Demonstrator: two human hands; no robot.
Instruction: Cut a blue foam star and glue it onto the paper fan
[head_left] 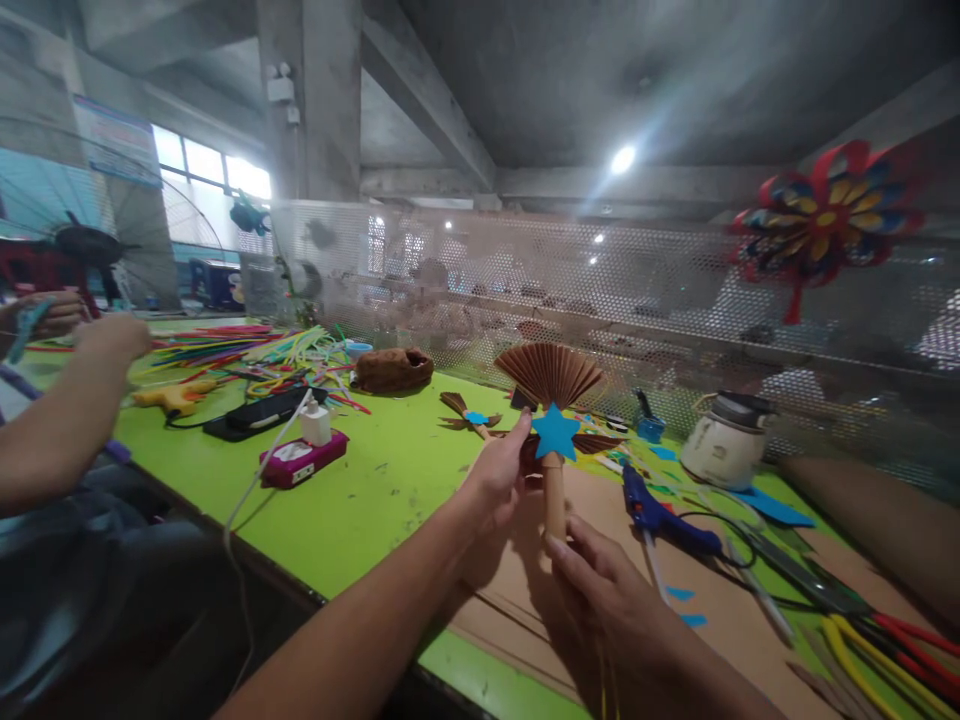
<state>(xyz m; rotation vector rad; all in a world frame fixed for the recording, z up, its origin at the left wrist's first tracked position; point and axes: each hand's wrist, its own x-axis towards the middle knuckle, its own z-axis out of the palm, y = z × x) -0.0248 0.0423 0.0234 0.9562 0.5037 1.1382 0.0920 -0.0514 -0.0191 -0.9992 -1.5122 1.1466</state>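
A brown pleated paper fan (551,375) rises from a tan cardboard tube (554,497), and a blue paper star (555,432) sits where they meet. My right hand (596,575) is closed round the lower end of the tube. My left hand (501,470) grips the craft from the left, just beside the star, with its thumb up against the pleated paper. Behind my left hand lies a similar small brown paper piece (474,417) with a blue shape on it. Brown cardboard sheets (517,600) are under my hands.
To the right lie a blue glue gun (660,515), scissors (817,580) and a white jug (724,440). On the left are a magenta power strip (304,460), a yellow glue gun (176,397), coloured strips (225,345) and a co-worker's arms (75,400). A mesh partition (465,270) stands behind the table.
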